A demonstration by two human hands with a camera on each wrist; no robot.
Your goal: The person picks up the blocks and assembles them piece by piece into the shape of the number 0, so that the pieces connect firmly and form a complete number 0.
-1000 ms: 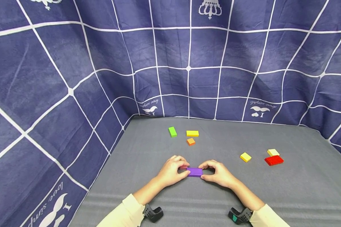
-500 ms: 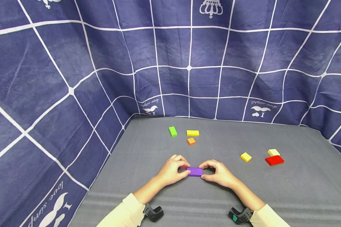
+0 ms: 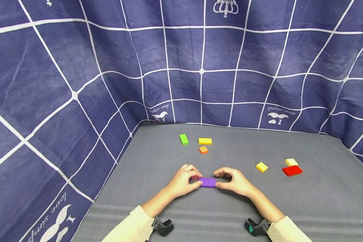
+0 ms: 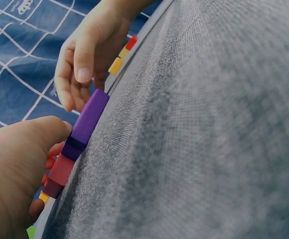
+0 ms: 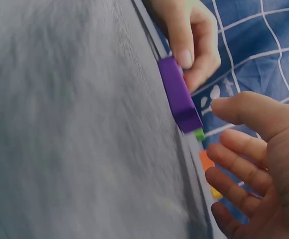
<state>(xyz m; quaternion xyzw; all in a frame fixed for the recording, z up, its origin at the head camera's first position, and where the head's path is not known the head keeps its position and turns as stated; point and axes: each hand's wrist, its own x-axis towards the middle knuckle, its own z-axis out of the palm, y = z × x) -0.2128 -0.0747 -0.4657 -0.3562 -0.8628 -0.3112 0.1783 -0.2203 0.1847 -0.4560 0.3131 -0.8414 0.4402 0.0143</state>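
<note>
Purple block (image 3: 207,183) mostly shows; left hand (image 3: 181,183) partly hides red block (image 4: 60,172).

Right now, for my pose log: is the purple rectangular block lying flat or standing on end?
Flat: the head view shows the purple rectangular block broad face up, above a low side.

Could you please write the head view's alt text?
A left hand holds one end of a purple block on gray cloth; the right hand curves near the other. Behind lie a green block, a yellow block, an orange block; rightward, a red block, a cream block and another yellow block.
</note>
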